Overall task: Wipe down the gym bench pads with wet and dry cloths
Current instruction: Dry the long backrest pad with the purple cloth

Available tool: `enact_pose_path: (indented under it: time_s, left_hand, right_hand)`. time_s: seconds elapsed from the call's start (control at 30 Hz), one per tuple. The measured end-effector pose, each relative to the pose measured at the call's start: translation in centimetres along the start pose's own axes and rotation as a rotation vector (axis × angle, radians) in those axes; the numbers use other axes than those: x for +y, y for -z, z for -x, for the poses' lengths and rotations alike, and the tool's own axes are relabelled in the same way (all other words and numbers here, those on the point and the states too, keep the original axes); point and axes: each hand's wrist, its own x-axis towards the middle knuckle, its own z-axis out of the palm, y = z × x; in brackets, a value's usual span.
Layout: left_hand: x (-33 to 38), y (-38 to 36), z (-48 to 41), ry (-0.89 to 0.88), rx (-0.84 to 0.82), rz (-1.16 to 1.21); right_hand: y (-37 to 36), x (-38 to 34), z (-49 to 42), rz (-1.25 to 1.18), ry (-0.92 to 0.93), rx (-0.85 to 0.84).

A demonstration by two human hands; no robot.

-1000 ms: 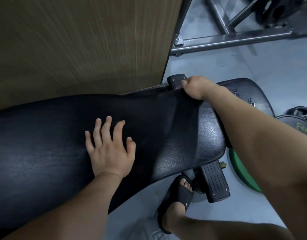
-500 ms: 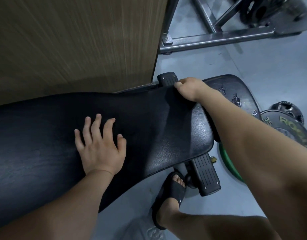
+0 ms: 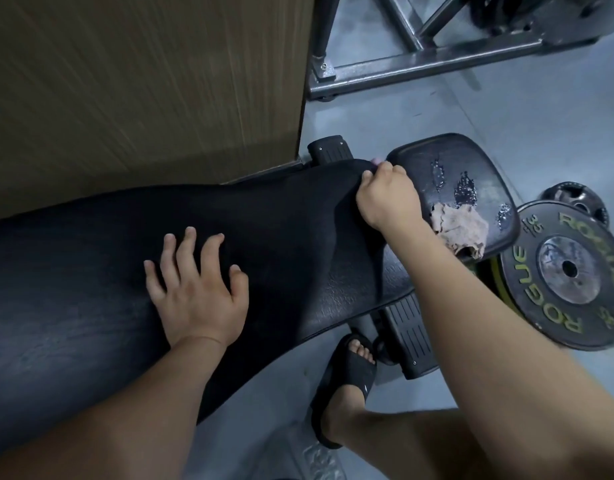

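Now the left hand (image 3: 198, 292) is pressing flat, fingers spread, on the black cloth (image 3: 281, 216) draped over the back pad (image 3: 350, 296); the right hand (image 3: 385, 195) is gripping its far corner. Likely mid-wipe: next, dragging it along. A beige cloth (image 3: 461, 230) is lying on the wet seat pad (image 3: 454, 157).
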Motion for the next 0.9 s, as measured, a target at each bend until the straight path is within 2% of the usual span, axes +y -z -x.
enact_pose_path:
  time_s: [0.43,0.67,0.9]
  left_hand:
    - [0.0,-0.1,0.1,-0.019,0.022,0.026]
    - [0.1,0.1,0.2,-0.027,0.026,0.027]
    - [0.1,0.1,0.1,-0.026,0.024,0.023]
  right_hand:
    - [0.6,3.7,8.9,0.019,-0.126,0.053]
    - [0.9,5.5,12.7,0.045,-0.115,0.100]
    - [0.5,4.6,11.3,-0.015,-0.267,0.119]
